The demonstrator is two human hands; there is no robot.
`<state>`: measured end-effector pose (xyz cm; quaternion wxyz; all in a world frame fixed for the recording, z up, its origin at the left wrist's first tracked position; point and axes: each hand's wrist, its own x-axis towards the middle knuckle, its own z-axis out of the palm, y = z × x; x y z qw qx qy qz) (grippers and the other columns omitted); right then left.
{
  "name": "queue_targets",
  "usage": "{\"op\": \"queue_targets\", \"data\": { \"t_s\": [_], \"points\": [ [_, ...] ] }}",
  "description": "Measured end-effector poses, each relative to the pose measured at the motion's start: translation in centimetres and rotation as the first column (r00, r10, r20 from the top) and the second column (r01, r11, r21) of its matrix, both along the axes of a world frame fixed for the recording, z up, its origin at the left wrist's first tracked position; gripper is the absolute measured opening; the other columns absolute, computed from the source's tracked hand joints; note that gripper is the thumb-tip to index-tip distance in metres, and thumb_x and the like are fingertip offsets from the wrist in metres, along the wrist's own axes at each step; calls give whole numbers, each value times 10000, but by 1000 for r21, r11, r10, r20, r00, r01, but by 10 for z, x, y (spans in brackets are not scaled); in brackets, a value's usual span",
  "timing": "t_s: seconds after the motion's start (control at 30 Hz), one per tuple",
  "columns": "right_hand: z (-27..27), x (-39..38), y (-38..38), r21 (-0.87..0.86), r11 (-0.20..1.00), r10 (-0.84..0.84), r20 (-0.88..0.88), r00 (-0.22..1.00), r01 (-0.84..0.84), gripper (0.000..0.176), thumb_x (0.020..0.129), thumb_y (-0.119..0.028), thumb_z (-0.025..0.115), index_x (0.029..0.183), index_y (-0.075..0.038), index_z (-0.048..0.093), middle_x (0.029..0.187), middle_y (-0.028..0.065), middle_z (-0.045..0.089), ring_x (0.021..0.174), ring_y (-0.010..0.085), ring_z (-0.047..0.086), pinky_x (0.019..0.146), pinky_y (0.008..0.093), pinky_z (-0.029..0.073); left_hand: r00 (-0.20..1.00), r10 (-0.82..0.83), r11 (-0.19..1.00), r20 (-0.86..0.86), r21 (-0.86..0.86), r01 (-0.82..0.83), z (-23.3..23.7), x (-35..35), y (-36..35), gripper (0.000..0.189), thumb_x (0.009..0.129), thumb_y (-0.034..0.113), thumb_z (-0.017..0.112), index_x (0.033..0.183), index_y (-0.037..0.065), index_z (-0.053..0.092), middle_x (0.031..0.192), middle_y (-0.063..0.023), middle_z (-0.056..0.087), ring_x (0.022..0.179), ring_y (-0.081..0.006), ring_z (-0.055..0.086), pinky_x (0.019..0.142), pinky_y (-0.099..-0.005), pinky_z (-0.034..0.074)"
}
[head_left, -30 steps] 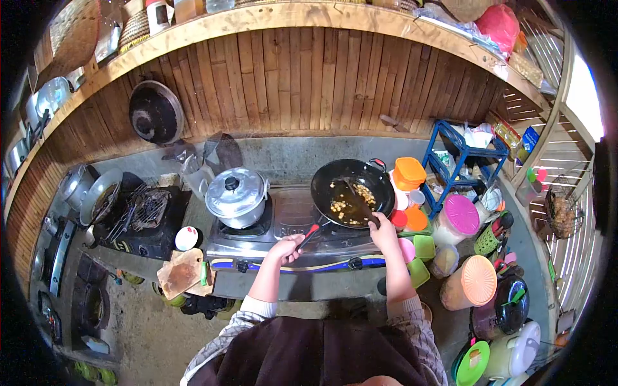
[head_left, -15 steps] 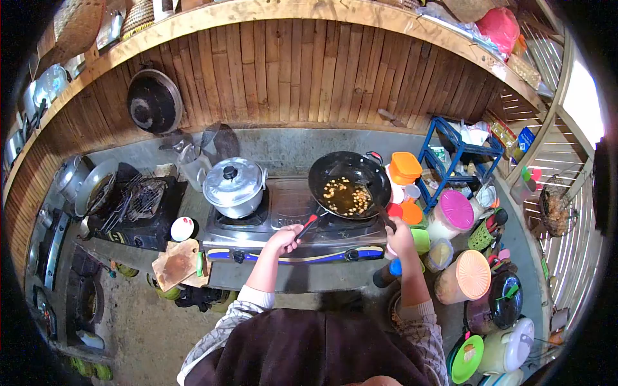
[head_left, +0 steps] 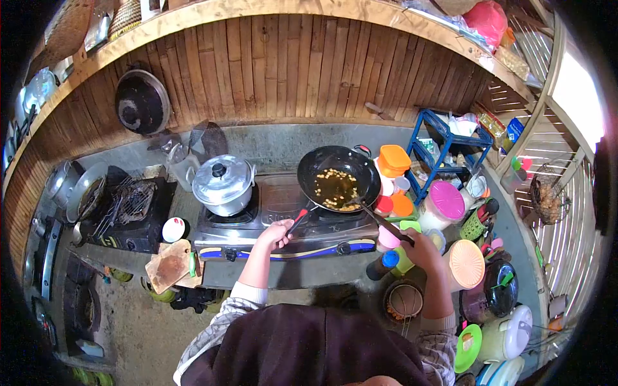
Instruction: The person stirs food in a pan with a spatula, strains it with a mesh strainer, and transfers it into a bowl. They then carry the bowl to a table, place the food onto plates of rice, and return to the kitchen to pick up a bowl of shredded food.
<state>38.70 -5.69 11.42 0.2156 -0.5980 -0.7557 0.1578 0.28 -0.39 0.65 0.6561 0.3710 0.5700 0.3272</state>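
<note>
A black wok [head_left: 322,159] sits on the right burner of the two-burner gas stove [head_left: 277,201]. Small golden-brown pieces [head_left: 331,174] lie around a pool of oil inside it. My left hand [head_left: 277,235] is closed on the wok's red-and-black handle [head_left: 298,220]. Wrapped in my right hand [head_left: 423,251], to the right of the stove, is the dark handle of a spatula [head_left: 389,225]. Its far end reaches down into the near right side of the wok, where the blade is partly lost among the pieces.
A lidded aluminium pot [head_left: 222,186] stands on the left burner. Crowded at right are an orange container [head_left: 393,159], a pink-lidded jar [head_left: 445,199], a blue-lidded bottle [head_left: 389,260] and a blue rack [head_left: 444,132]. Cutting boards [head_left: 170,267] lie at the counter's front left.
My right hand has moved right and toward me with the spatula, drawing its end to the wok's near right edge. The pieces have shifted outward around the oil. My left hand stays on the handle.
</note>
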Motion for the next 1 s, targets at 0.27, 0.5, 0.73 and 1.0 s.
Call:
{"op": "queue_targets", "data": {
  "t_s": [0.27,0.5,0.73,1.0],
  "points": [
    [50,2,-25,70,996,58,-21,998,-56,272,757,-118,576,1018,-47,552,853,197,609,809,337,594,684,383,459,1000,-12,1000,-24,26,12,-5,-1,2,179,889,293,396,926,162,513,574,24,443,390,-39,353,302,-176,225],
    [54,5,-27,-11,1000,9,-68,998,-10,268,757,-120,581,1011,-38,557,860,199,608,813,336,594,690,383,456,999,-9,999,-53,39,11,-3,0,1,208,890,301,395,930,143,523,574,21,450,393,-46,371,303,-188,242],
    [15,-11,-8,44,996,81,-60,995,-78,251,746,-93,586,990,-39,558,884,182,608,859,338,583,738,369,451,1000,9,1000,-19,3,-9,-2,1,0,207,903,297,388,990,165,521,564,25,438,380,-41,342,303,-183,226],
    [-39,-31,32,127,974,204,-134,970,-187,269,760,-85,571,1021,-28,545,872,182,602,807,276,589,729,326,447,999,-4,1000,-32,13,5,-4,1,-1,172,894,319,395,972,207,500,599,33,435,410,-26,333,318,-159,195]
  ]
}}
